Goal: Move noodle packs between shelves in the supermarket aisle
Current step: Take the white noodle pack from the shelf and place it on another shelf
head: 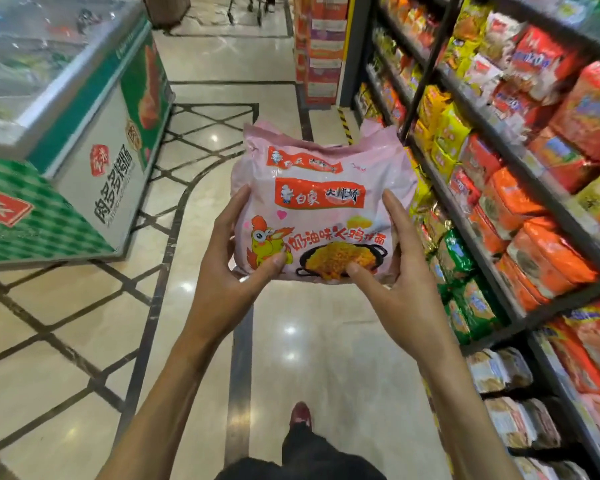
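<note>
Now L hand (pixel 234 271), R hand (pixel 400 271) grip pink noodle pk (pixel 321 216), maybe two.

The noodle multipack (pixel 321 202) is pale pink, with orange-red banners, a yellow cartoon chicken and a black pan of orange noodles. Left of it, the chest freezer (pixel 94 133) is white and green. Right of it, the shelf packs (pixel 541 251) are orange, yellow, green and red on black shelving (pixel 429 71). Below it, the floor (pixel 66 341) is cream with a dark lattice.

We look down on a glossy cream marble floor (pixel 326 375) crossed by dark inlaid bands (pixel 241 375), with light glints (pixel 289 329) on it. A glass-topped chest freezer (pixel 70 109) stands at our left, black metal shelving (pixel 429 64) at our right.
</note>
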